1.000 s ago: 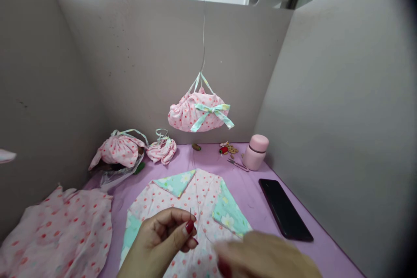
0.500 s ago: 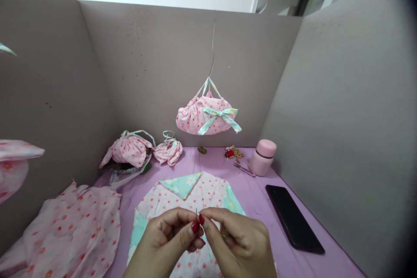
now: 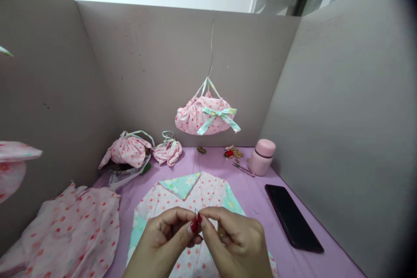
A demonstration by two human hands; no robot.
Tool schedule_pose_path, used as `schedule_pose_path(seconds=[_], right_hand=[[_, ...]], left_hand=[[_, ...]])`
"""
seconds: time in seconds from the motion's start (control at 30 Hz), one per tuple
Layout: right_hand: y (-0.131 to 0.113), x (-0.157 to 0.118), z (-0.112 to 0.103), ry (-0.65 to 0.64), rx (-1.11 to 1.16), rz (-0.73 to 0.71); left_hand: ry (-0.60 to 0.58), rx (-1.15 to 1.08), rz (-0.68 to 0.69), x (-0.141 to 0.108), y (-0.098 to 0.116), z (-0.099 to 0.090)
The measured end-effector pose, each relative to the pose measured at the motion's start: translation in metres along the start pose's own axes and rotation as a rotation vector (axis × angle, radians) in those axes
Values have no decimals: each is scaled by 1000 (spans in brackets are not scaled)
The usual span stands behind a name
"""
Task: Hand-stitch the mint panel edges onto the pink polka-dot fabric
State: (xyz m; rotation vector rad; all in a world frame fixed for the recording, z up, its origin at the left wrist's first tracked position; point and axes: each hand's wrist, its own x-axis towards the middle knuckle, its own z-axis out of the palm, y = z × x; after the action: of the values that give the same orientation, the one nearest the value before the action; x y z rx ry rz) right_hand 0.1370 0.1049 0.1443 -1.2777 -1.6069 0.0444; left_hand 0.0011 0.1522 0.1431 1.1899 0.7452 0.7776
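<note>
My left hand (image 3: 167,236) is closed in a pinch on a thin needle (image 3: 195,211), whose end sticks up between thumb and forefinger. Against it, my right hand (image 3: 236,236) pinches a fine thread (image 3: 201,191); the thread's tip is too small to make out. The thread runs away from my fingers toward a brown spool (image 3: 201,150) at the back. Below both hands a pink dotted cloth (image 3: 151,202) with green floral corners lies flat, one corner patch (image 3: 182,186) folded over at its top. My hands cover the cloth's middle.
A dotted bag with a green bow (image 3: 213,117) hangs from a wire. Gathered bags (image 3: 128,150) and loose dotted cloth (image 3: 78,230) lie at left. At right are a red spool (image 3: 229,154), thread snips (image 3: 243,169), a pink flask (image 3: 261,158) and a black phone (image 3: 293,217). Grey panels surround the table.
The fingertips of my hands have come slightly closer together at the needle. The whole view has shifted a little; the other things stay where they were.
</note>
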Motion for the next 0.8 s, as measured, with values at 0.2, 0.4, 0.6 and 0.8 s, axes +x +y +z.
schedule_pose_path(seconds=[0.2,0.4,0.6,0.8], right_hand=[[0,1,1,32,81,-25],[-1,2,1,34,48,6],[-1,1,0,55,21,-23],[-3,3,1,64,36,-28]], left_hand=[[0,12,10,1,-3,-2],[-15,3,16,0,-5,-4],[-5,7,7,1,-4,-4],[-4,26,24,1,-4,-2]])
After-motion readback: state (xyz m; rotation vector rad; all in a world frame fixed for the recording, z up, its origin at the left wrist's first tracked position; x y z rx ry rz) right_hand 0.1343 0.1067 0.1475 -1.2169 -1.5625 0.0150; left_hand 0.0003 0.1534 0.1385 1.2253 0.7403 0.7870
